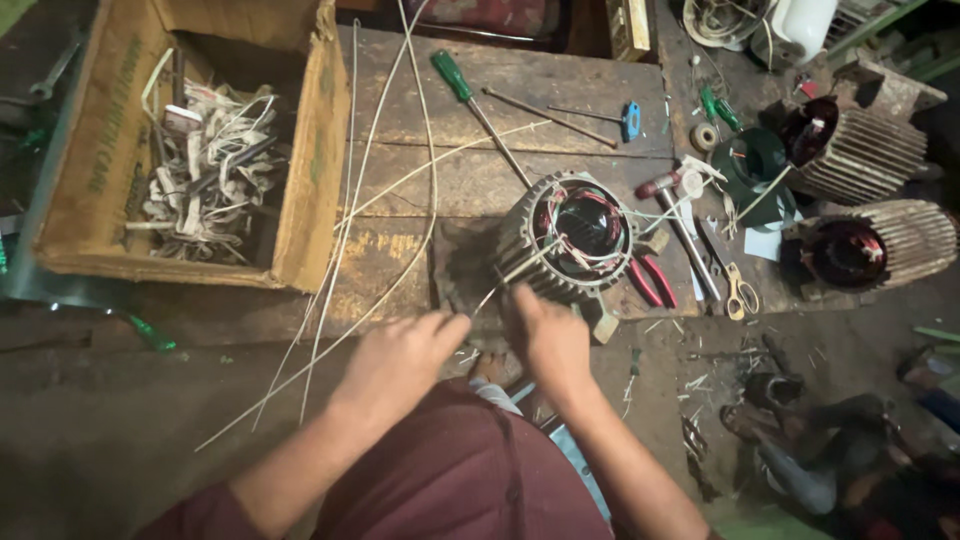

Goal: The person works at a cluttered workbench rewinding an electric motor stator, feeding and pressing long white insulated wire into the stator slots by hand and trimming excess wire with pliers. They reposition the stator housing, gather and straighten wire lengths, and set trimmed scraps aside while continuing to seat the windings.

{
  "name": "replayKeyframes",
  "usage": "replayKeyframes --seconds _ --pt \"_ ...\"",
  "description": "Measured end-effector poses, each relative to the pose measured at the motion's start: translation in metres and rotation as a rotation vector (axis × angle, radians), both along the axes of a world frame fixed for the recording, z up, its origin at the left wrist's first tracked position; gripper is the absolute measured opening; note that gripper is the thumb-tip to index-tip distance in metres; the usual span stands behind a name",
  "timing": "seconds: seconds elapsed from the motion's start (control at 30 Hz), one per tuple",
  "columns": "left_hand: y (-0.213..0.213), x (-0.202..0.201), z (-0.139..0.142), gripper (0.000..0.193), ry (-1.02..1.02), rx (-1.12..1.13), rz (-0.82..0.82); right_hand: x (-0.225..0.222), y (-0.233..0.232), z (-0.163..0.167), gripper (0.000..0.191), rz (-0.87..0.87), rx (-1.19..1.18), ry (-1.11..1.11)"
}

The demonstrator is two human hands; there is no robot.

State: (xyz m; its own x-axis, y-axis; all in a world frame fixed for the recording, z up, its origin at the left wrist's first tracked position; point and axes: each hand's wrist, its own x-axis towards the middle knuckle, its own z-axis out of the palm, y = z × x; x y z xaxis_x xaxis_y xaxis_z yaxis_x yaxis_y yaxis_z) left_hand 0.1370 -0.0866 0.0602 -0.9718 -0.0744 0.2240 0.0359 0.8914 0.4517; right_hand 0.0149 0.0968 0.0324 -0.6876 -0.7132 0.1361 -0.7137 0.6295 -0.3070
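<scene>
On the wooden bench point(420, 160) in front of you, the big cardboard box point(310, 170) of white scraps stands far left, well apart from your work. Next in size, the ribbed motor stator point(570, 235) sits just ahead of both hands, its open bore turned up towards you and its axis leaning away. Your right hand point(548, 335) is the nearer one; it touches the lower housing, fingers curled around a thin pale strip point(520, 265) which runs up and to the right into the windings. Your left hand point(400, 360) lies beside it, fingers half closed, tips near the strip's lower end; I cannot tell if it grips. Red pliers point(655, 280) lie just right of the stator.
</scene>
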Motion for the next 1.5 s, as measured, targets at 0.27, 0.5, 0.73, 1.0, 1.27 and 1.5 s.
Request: replayKeyframes --seconds 0.27,0.5,0.73,1.0,1.27,1.5 --pt "0.015 -0.002 -0.017 0.009 -0.063 -0.334 -0.1 0.001 0.002 0.008 0.019 0.019 0.104 -0.1" --pt "0.022 -0.028 -0.041 0.012 -0.698 1.114 0.064 0.0 0.01 0.027 0.013 0.078 -0.093 -0.117" --pt "0.002 -0.001 -0.023 0.03 0.053 0.056 0.037 0.008 -0.002 0.041 0.011 0.037 -0.016 0.085" --pt "0.006 0.001 -0.014 0.019 -0.134 -0.277 -0.048 0.005 -0.004 0.02 0.023 0.203 -0.081 -0.109" --pt "0.003 0.007 -0.007 0.029 -0.043 -0.063 0.03 0.003 0.001 0.02 0.022 0.245 0.045 -0.221" --pt "0.021 0.028 0.012 0.025 0.653 -0.21 0.038 -0.043 0.096 0.034 0.017 -0.312 -0.448 -0.104"
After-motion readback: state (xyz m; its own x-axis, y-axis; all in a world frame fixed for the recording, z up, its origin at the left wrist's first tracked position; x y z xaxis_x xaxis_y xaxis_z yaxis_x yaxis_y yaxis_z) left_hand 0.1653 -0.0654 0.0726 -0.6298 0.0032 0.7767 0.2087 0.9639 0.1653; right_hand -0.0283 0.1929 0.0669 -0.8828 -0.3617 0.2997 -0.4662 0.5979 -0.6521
